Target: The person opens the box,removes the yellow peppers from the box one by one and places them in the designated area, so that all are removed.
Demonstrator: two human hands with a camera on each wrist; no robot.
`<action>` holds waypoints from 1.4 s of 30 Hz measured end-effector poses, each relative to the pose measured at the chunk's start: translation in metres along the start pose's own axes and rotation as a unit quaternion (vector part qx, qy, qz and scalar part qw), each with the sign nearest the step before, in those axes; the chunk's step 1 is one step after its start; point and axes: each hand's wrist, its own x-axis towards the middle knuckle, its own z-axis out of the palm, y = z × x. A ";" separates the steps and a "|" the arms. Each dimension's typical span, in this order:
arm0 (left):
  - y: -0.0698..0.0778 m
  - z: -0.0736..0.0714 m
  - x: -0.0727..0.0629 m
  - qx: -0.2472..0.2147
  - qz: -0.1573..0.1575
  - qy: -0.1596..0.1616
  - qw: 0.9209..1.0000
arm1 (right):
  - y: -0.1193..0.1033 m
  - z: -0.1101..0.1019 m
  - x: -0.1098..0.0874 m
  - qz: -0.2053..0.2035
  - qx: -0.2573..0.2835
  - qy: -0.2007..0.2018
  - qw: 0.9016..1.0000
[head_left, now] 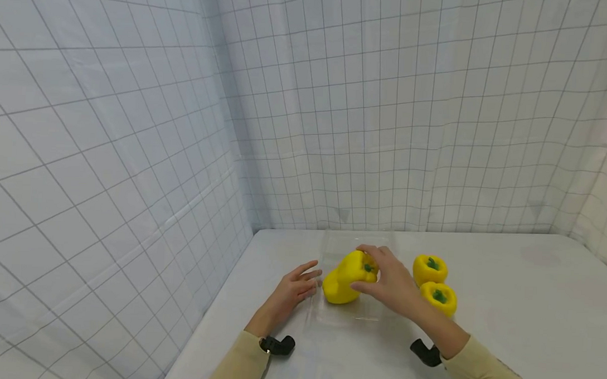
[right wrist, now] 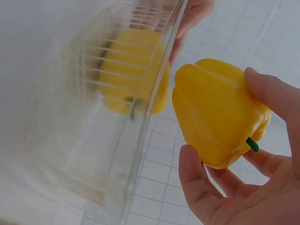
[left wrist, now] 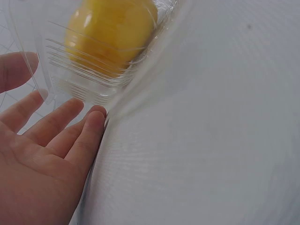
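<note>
A clear plastic container (head_left: 354, 317) lies on the white table (head_left: 520, 308) in the head view. One yellow bell pepper (head_left: 336, 291) sits inside it at the left. My right hand (head_left: 376, 275) grips a second yellow pepper (head_left: 356, 265) just over the container, green stem toward the palm. In the right wrist view that held pepper (right wrist: 218, 117) hangs beside the container's wall (right wrist: 122, 154), thumb and fingers (right wrist: 276, 98) curled round it. My left hand (head_left: 302, 278) is open, its straight fingers (left wrist: 89, 136) touching the container's left side (left wrist: 84, 79).
Two more yellow peppers (head_left: 429, 269) (head_left: 438, 297) lie on the table right of the container. Checked white cloth walls (head_left: 386, 114) close in the left side and the back. The table's left edge runs close to my left arm.
</note>
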 end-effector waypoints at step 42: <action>0.000 0.001 0.000 0.007 0.000 0.004 1.000 | 0.032 -0.094 -0.012 0.065 -0.032 0.056 0.996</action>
